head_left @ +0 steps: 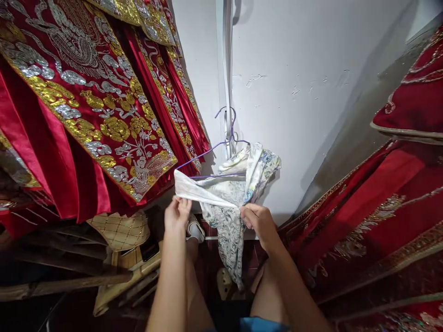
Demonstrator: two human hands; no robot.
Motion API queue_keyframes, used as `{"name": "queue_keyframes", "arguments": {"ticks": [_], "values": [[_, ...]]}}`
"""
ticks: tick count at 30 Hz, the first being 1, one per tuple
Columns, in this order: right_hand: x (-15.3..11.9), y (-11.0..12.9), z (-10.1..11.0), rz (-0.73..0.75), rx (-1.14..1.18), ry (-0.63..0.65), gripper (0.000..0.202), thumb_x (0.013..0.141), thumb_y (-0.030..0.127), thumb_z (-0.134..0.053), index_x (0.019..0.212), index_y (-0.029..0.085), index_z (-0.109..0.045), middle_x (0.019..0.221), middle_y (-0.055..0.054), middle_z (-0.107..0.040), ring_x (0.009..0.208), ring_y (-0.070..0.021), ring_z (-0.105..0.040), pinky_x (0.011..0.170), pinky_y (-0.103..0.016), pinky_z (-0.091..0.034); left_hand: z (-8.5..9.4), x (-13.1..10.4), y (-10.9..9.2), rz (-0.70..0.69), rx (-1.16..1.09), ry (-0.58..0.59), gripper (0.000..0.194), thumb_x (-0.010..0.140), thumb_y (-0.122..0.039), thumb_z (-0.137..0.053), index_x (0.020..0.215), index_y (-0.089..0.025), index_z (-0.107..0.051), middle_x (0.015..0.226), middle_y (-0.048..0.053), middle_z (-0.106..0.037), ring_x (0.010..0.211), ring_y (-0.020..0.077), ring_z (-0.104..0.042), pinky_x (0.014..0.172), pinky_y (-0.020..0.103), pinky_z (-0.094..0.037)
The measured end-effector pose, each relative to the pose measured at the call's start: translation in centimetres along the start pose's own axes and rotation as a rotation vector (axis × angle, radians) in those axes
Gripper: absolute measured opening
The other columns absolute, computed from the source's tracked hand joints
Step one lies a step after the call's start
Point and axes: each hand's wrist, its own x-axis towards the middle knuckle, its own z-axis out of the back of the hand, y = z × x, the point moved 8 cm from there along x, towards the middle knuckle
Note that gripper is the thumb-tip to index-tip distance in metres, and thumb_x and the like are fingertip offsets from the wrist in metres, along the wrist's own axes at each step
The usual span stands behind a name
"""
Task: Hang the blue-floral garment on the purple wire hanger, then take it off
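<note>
A purple wire hanger (212, 150) hangs against the wall, with a white garment with a pale floral pattern (228, 226) on it. My left hand (177, 213) pinches the white edge of the garment just below the hanger's left corner. Near the middle of the garment, my right hand (256, 221) grips the other end of that stretched white edge, its fingers closed. The patterned right part of the cloth is draped over the hanger's right arm, and the rest hangs down between my hands.
Red garments with gold and silver sequins (114, 124) hang at the left; more red embroidered clothing (387, 198) fills the right. A wooden chair (138, 281) stands lower left. A white vertical pole (226, 60) runs down the wall (294, 60). Shoes are on the floor.
</note>
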Motion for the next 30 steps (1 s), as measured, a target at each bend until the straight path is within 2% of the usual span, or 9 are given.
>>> {"name": "queue_keyframes", "arguments": {"ticks": [4, 7, 12, 16, 19, 21, 23, 27, 30], "values": [[-3.2, -3.9, 0.9, -0.049, 0.213, -0.098, 0.037, 0.081, 0.044, -0.067, 0.055, 0.021, -0.055, 0.04, 0.006, -0.037, 0.042, -0.01, -0.029, 0.047, -0.027, -0.024, 4.0, -6.4, 7.4, 0.298, -0.128, -0.189, 0.018, 0.092, -0.01, -0.048, 0.077, -0.018, -0.056, 0.079, 0.004, -0.062, 0.079, 0.0147, -0.067, 0.084, 0.035, -0.056], [-5.8, -6.4, 2.5, -0.094, 0.281, -0.136, 0.04, 0.076, 0.046, -0.073, 0.052, 0.02, -0.055, 0.042, 0.005, -0.039, 0.042, -0.0095, -0.029, 0.047, -0.027, -0.022, 5.2, -10.2, 9.7, 0.408, -0.245, -0.251, 0.012, 0.092, -0.018, -0.054, 0.082, -0.019, -0.061, 0.093, 0.005, -0.065, 0.092, 0.0159, -0.067, 0.093, 0.036, -0.053], [-7.5, -7.6, 3.8, -0.207, 0.322, -0.095, 0.039, 0.075, 0.047, -0.073, 0.052, 0.021, -0.055, 0.044, 0.006, -0.035, 0.043, -0.0106, -0.027, 0.047, -0.028, -0.023, 2.3, -11.7, 6.3, 0.262, -0.221, 0.039, 0.019, 0.08, -0.035, -0.075, 0.083, -0.021, -0.062, 0.093, 0.001, -0.062, 0.094, 0.0162, -0.061, 0.09, 0.029, -0.05], [-7.0, -6.5, 3.8, -0.147, 0.206, -0.163, 0.037, 0.079, 0.05, -0.074, 0.062, 0.021, -0.059, 0.053, 0.003, -0.045, 0.049, -0.0124, -0.037, 0.049, -0.027, -0.031, -0.8, -13.1, 3.0, 0.149, -0.101, 0.236, 0.028, 0.08, -0.042, -0.076, 0.08, -0.02, -0.059, 0.089, 0.003, -0.059, 0.087, 0.0172, -0.058, 0.077, 0.025, -0.048], [-7.0, -4.4, 2.3, -0.005, 0.105, -0.143, 0.032, 0.08, 0.05, -0.075, 0.092, 0.021, -0.07, 0.089, -0.005, -0.068, 0.082, -0.0211, -0.063, 0.073, -0.031, -0.051, -2.7, -15.0, 1.9, 0.111, 0.022, 0.342, 0.028, 0.086, -0.045, -0.07, 0.083, -0.02, -0.059, 0.084, 0.002, -0.057, 0.078, 0.0157, -0.055, 0.072, 0.024, -0.045], [-7.3, -2.9, -0.2, 0.064, 0.083, 0.024, 0.055, 0.077, 0.045, -0.079, 0.126, 0.025, -0.063, 0.127, -0.01, -0.064, 0.115, -0.027, -0.061, 0.098, -0.038, -0.049, -4.1, -16.5, 1.4, 0.055, 0.205, 0.431, 0.027, 0.09, -0.047, -0.066, 0.085, -0.02, -0.061, 0.083, 0.002, -0.057, 0.079, 0.0172, -0.056, 0.075, 0.027, -0.045], [-7.8, -1.9, -2.6, 0.086, 0.064, 0.186, 0.076, 0.075, 0.038, -0.083, 0.143, 0.028, -0.05, 0.14, -0.01, -0.058, 0.126, -0.028, -0.056, 0.107, -0.041, -0.044, -5.8, -17.8, 0.9, -0.015, 0.432, 0.549, 0.026, 0.093, -0.046, -0.062, 0.087, -0.021, -0.065, 0.087, 0.005, -0.062, 0.097, 0.0234, -0.06, 0.091, 0.033, -0.045], [-7.4, -1.4, -3.4, -0.003, 0.02, 0.211, 0.033, 0.089, 0.043, -0.068, 0.112, 0.02, -0.07, 0.092, -0.006, -0.071, 0.084, -0.0211, -0.064, 0.081, -0.034, -0.053, -6.9, -18.6, 0.5, -0.136, 0.656, 0.619, 0.029, 0.098, -0.044, -0.055, 0.118, -0.026, -0.066, 0.133, 0.009, -0.06, 0.144, 0.0282, -0.037, 0.118, 0.041, -0.027], [-6.6, -1.0, -2.7, -0.113, 0.162, 0.285, 0.03, 0.085, 0.047, -0.072, 0.091, 0.017, -0.073, 0.073, -0.002, -0.067, 0.065, -0.0156, -0.057, 0.063, -0.027, -0.048, -6.0, -17.9, 1.6, -0.129, 0.611, 0.656, 0.06, 0.103, -0.051, -0.038, 0.157, -0.03, -0.024, 0.16, 0.01, -0.034, 0.151, 0.0251, -0.029, 0.122, 0.043, -0.025]]}}
